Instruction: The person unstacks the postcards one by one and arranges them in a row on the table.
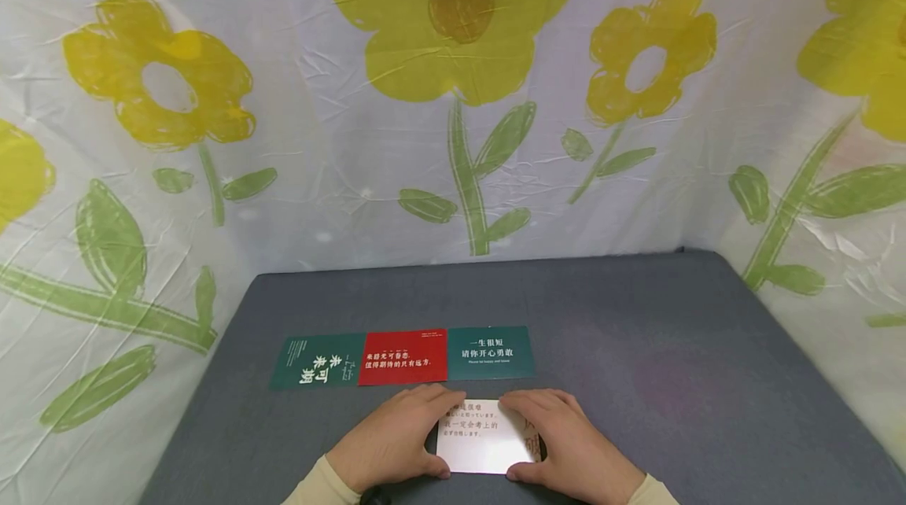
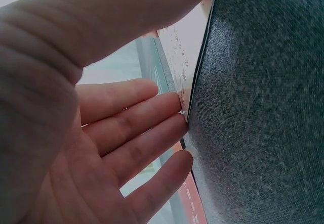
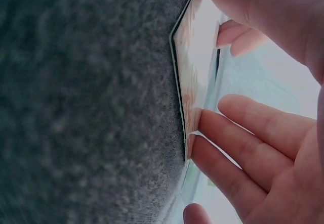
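Note:
A white card [image 1: 484, 442] with printed text lies on the grey table [image 1: 637, 363] near its front edge, framed by both hands. My left hand [image 1: 396, 442] touches the card's left edge with straight fingers [image 2: 152, 118], thumb at the near corner. On the other side, my right hand [image 1: 573, 450] presses straight fingers [image 3: 243, 133] against the right edge in the same way. In both wrist views the card [image 2: 185, 47] [image 3: 195, 57] shows a dark edge underneath. I cannot tell whether it is one card or a thin stack.
Just beyond the hands, three cards lie side by side in a row: a dark green card [image 1: 314, 361], a red card [image 1: 405, 357] and a teal card [image 1: 490, 352]. A flower-print sheet [image 1: 453, 96] walls in the table behind and on both sides.

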A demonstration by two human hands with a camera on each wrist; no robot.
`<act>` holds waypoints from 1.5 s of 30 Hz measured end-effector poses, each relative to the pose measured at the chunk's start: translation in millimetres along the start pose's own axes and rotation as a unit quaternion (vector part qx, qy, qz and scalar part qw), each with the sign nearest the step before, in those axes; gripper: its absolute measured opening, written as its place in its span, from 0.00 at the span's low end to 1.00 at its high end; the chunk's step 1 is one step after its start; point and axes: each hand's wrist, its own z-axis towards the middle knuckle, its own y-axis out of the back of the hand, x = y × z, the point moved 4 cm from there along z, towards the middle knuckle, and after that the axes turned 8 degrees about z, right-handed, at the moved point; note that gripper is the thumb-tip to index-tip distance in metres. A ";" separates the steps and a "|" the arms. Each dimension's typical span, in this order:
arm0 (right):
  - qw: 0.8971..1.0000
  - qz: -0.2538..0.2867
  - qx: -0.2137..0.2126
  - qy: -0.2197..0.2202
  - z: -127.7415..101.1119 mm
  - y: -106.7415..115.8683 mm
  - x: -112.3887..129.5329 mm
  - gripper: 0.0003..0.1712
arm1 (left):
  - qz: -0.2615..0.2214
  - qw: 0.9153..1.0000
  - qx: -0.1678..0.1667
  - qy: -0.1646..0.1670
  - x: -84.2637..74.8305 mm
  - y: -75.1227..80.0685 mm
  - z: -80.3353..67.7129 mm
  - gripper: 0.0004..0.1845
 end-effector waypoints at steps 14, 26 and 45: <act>1.000 0.006 0.004 -0.004 1.1 -0.7 -1.9 0.45 | -0.003 1.000 0.002 -0.002 0.2 0.1 0.6 0.49; 1.000 0.001 -0.005 0.006 0.4 -1.2 -2.5 0.44 | -0.004 1.000 0.000 -0.004 0.8 0.1 1.3 0.50; 0.999 -0.023 -0.004 0.023 -1.2 1.7 1.3 0.43 | -0.008 1.000 -0.017 -0.013 3.6 2.3 -0.2 0.51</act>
